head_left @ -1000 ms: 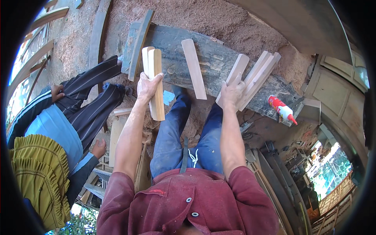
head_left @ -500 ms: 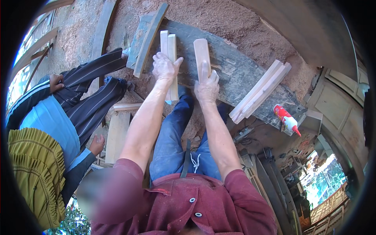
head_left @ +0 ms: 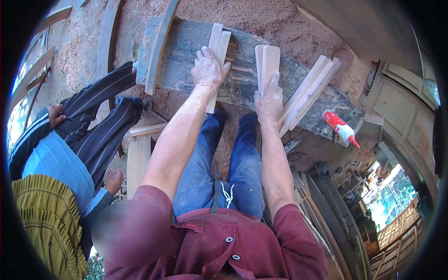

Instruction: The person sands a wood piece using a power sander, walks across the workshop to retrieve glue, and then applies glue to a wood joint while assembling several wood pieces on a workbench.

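My left hand (head_left: 208,70) is wrapped over a pair of pale wooden strips (head_left: 221,43) lying side by side, one end reaching past the near edge of the dark board (head_left: 182,49). In my right hand (head_left: 269,101) are short pale wooden pieces with rounded ends (head_left: 269,60), their far ends fanned slightly apart above the board. Close to the right of that hand lies another bundle of wooden strips (head_left: 311,91), slanting across the board's near edge. A red and white squeeze bottle with a red nozzle (head_left: 339,127) lies at the board's right end.
A long curved wooden piece (head_left: 160,46) crosses the board's left end. Beside me on the left sits a person (head_left: 56,154) in dark striped trousers. Sawdust covers the ground (head_left: 261,21). Planks lean at lower right (head_left: 326,214), with wooden panels (head_left: 401,100) at the far right.
Both hands have moved right along the board with their wooden pieces. The right hand's pieces, seen as one block before, now show as separate pieces fanned apart.
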